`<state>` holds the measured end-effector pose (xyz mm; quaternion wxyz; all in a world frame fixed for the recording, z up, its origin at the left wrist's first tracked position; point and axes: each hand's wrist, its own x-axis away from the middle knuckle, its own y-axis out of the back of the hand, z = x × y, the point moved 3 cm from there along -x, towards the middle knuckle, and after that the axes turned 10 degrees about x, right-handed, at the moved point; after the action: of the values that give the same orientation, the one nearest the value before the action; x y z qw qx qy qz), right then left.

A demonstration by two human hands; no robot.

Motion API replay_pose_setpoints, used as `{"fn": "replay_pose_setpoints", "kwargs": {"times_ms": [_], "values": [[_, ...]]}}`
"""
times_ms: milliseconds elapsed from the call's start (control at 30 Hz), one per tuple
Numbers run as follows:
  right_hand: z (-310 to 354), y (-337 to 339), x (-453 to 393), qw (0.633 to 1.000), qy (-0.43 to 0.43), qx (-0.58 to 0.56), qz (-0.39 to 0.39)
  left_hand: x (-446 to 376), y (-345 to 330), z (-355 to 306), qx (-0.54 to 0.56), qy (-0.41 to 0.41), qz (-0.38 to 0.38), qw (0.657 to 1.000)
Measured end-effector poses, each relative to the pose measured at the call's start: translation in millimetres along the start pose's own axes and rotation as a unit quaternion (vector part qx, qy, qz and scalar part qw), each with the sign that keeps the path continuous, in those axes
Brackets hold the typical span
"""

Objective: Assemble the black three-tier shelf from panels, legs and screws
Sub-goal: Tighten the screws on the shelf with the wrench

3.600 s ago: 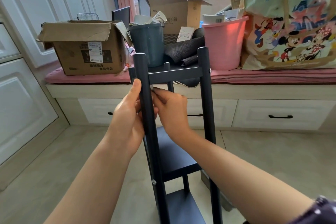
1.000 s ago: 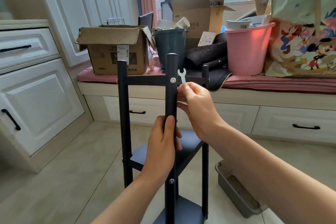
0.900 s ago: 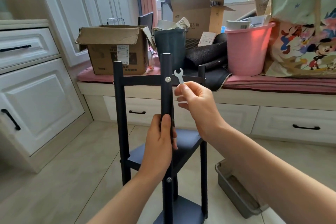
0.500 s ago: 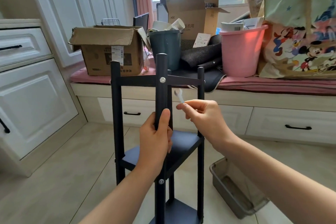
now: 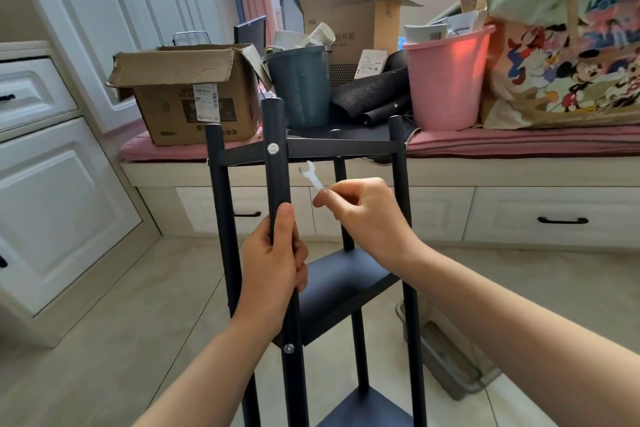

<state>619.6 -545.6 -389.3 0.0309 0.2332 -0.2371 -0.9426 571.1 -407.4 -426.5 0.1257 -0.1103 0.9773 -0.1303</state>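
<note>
pale floor tiles [image 5: 104, 340] run up to a white window bench [image 5: 519, 177] with drawers, and on those tiles stands the black shelf [image 5: 343, 274], upright, its long axis vertical, directly in front of the person. nearest the camera, the left hand [image 5: 273, 267] comes up from below on an extended forearm and grips the front leg [image 5: 277, 184] between the top and middle tiers, fingers wrapped round the pole and thumb laid straight up along it. the right hand [image 5: 363, 215] reaches in from the lower right, just right of that leg, and pinches a small white wrench [image 5: 310, 175] between thumb and fingertips; the wrench slants up and to the left, its open end uppermost, near the upper screw [image 5: 272, 148] but not touching it. four legs show, all vertical, and three panels, level and stacked one above another: the top one at bench height, the middle one beyond the left wrist, the bottom one close to the floor. two pale screws show on the front leg, the upper at the top panel, the lower screw [image 5: 288, 347] at the middle panel. right of the shelf a grey tray [image 5: 460, 378] lies on the floor. farther back, on the pink cushion of the bench, sit two cardboard boxes [image 5: 187, 97], one dark bucket [image 5: 299, 87], one pink bucket [image 5: 446, 80] and one cartoon-print bag [image 5: 571, 73]
</note>
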Motion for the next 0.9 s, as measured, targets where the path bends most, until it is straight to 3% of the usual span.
{"fn": "replay_pose_setpoints", "kwargs": {"times_ms": [900], "values": [[1.3, -44.1, -29.6, 0.998, 0.023, -0.033, -0.04, -7.7, 27.6, 0.3, -0.033, 0.015, 0.004, 0.999]]}}
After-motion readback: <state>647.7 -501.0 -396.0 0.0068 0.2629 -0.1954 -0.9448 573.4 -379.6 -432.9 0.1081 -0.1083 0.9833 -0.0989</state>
